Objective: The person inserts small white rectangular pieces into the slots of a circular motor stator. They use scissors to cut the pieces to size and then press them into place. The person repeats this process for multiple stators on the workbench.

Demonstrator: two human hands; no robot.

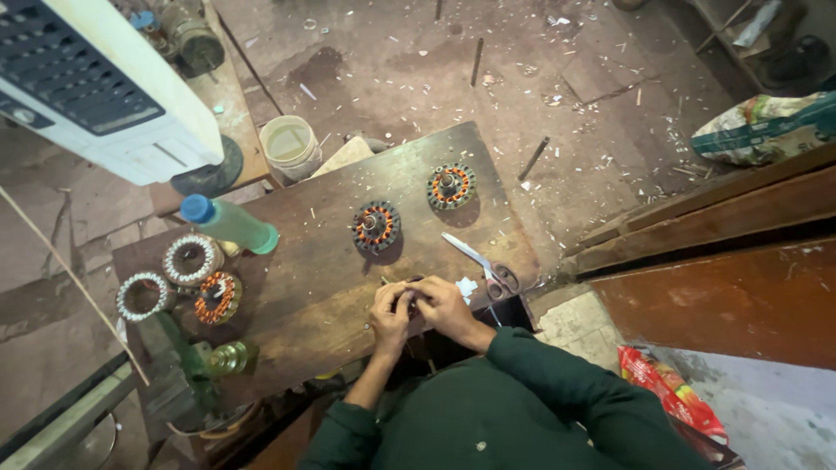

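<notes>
Head view: both hands' fingers (407, 300) pinch a small dark part (413, 283).

One view only, taken from a head-worn camera. The scene is seen from above, looking steeply down and slightly forward over the wooden workbench (322, 270), which is framed near the centre. The wearer's own green-sleeved arms enter from the bottom edge, just below the workbench. The camera is held fairly high, so wide margins are taken in: littered floor beyond the workbench's far end, brown wooden boards to its right. No second view is provided.
</notes>
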